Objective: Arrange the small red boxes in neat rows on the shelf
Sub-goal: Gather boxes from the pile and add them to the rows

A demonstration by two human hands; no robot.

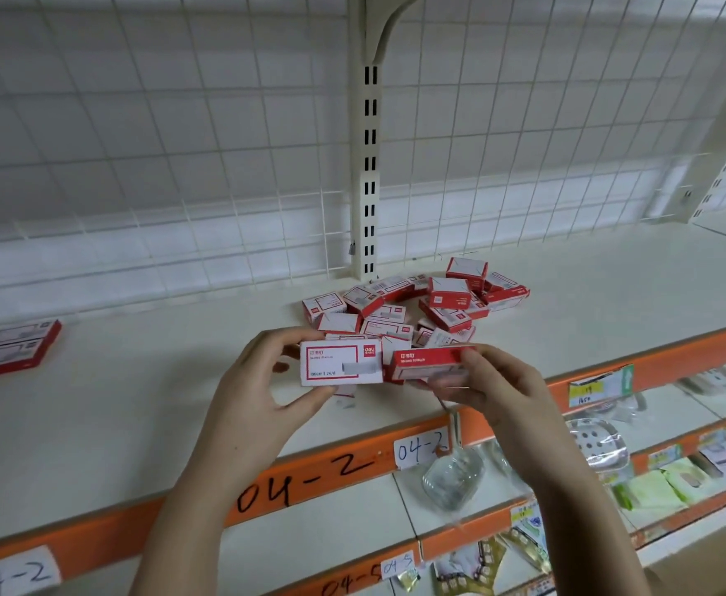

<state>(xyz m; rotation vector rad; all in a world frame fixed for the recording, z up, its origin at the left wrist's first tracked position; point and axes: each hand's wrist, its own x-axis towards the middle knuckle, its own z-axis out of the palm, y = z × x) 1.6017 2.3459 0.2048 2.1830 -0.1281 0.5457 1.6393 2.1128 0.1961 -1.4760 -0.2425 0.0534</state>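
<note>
My left hand point(254, 393) grips a small red-and-white staple box point(340, 364) by its left end, white face towards me. Just to its right, my right hand point(488, 387) pinches a second small box point(427, 361), tilted so its red side shows. Both boxes hang a little above the white shelf point(116, 406). Behind them lies a loose heap of several small red boxes point(417, 307) near the shelf's back post. At the far left edge, a flat group of red boxes point(8, 348) lies side by side on the shelf.
A wire grid back panel point(180, 144) and a slotted upright post point(369, 165) close the shelf's rear. An orange front strip point(309, 475) marked 04-2 edges it. Lower shelves hold a glass jar point(451, 479), packaged goods and green packets point(653, 488).
</note>
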